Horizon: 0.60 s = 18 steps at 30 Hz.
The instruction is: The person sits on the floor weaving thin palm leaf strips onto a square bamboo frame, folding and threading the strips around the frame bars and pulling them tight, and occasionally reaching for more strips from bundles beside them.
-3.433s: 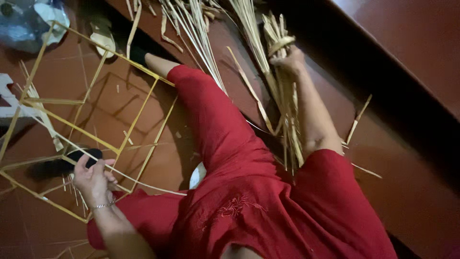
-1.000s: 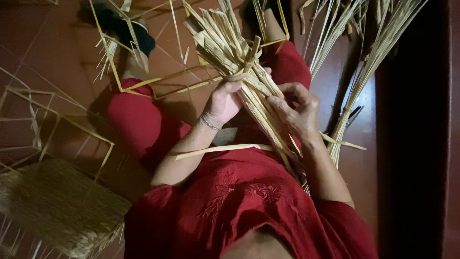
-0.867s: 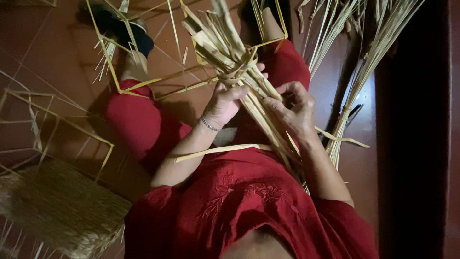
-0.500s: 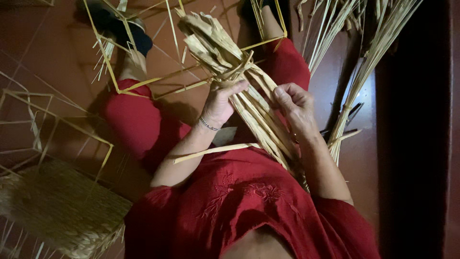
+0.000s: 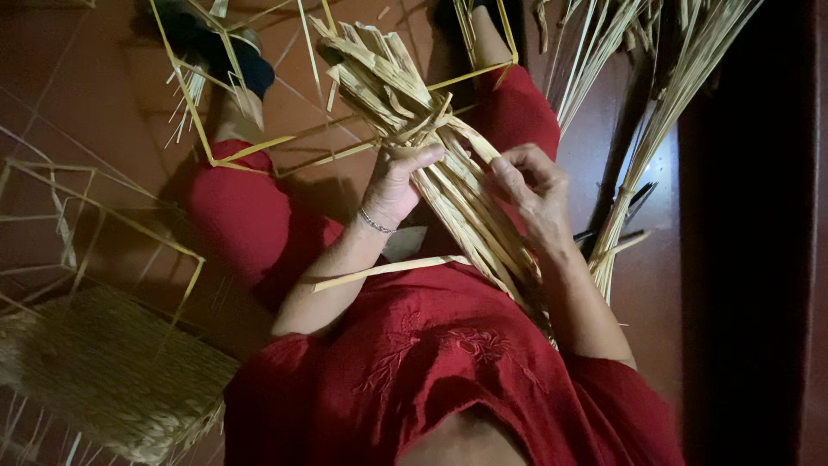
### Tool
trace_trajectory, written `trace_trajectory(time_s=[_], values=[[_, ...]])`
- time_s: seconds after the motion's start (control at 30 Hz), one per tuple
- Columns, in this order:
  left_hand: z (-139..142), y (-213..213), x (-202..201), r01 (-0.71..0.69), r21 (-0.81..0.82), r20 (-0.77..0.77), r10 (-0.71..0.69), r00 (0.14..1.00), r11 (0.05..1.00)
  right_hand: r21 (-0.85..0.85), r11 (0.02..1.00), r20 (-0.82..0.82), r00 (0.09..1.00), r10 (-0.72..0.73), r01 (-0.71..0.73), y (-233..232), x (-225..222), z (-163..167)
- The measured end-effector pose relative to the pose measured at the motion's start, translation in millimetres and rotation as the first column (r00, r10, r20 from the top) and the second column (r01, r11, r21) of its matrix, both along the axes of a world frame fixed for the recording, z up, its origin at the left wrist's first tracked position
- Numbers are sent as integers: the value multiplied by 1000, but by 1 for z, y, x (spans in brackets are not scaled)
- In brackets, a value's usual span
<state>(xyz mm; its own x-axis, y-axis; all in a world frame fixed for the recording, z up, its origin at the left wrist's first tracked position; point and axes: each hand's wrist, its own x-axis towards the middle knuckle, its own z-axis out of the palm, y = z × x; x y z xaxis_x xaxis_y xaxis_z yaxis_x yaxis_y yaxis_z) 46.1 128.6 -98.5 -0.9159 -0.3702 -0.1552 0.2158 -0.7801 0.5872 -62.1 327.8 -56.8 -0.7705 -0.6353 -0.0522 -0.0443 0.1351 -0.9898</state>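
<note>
Left hand (image 5: 398,183) grips the straw bundle (image 5: 448,181) from the left, thumb across the strands. Right hand (image 5: 533,185), fingers curled, pinches strands on the right. Bundle lies slanted over the lap, forearms converging on it.

Straw bundle across the lap, held w/ both hands

Bundle of flat pale-yellow strips (image 5: 448,185), tied approx. mid-length, lies diagonally over the red-clad lap; frayed cut ends fan up-left, lower ends run under the right forearm. One loose strip (image 5: 388,269) sticks out sideways, maybe from the bundle.
</note>
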Motion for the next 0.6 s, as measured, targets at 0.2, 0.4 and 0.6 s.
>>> trace_trajectory(time_s=[0.2, 0.4, 0.6], values=[[-9, 2, -4, 87, 107, -108, -75, 991, 990, 169, 978, -681, 703, 208, -125, -5, 16, 37], [10, -1, 0, 170, 6, -270, -162, 949, 985, 156, 988, -522, 849, 80, 3, -16, 23, 50], [11, 2, -4, 107, -19, -84, -108, 991, 994, 132, 991, -798, 596, 86, 35, -18, 26, 44]])
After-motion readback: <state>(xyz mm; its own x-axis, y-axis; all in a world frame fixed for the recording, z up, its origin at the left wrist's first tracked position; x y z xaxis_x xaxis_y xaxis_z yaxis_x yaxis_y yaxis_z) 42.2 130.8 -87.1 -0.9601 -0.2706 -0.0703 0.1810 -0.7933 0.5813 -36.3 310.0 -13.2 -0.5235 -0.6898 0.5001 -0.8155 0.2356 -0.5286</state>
